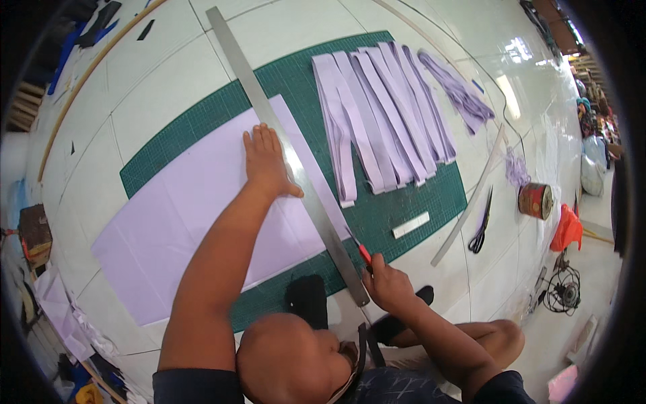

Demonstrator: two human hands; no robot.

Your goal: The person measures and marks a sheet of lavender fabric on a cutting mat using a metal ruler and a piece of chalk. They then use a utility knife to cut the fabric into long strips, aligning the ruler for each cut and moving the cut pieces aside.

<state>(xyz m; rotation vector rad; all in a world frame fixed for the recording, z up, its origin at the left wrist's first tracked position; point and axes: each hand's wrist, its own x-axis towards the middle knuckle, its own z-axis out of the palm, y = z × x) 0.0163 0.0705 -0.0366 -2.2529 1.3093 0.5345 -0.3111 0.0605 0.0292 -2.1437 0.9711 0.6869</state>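
My left hand (268, 161) lies flat, fingers stretched out, pressing on the lilac fabric (195, 195) and the edge of a long metal ruler (306, 182). The ruler runs slantwise across the fabric, both its ends reaching past the green cutting mat (182, 128) underneath. To the right of the ruler's near end, my right hand (390, 286) is closed around a red and black cutter knife (364, 253). Its thin tip points away from me, at the near edge of the fabric strip right of the ruler. Whether the tip touches the fabric I cannot tell.
Several long lilac strips (383, 114) lie side by side on the mat's right half, with a bundle of strips (461, 91) beyond. A short white ruler (410, 225) rests near the mat's edge. Black scissors (482, 225), a pale strip (468, 209) and a red tin (535, 200) are further right.
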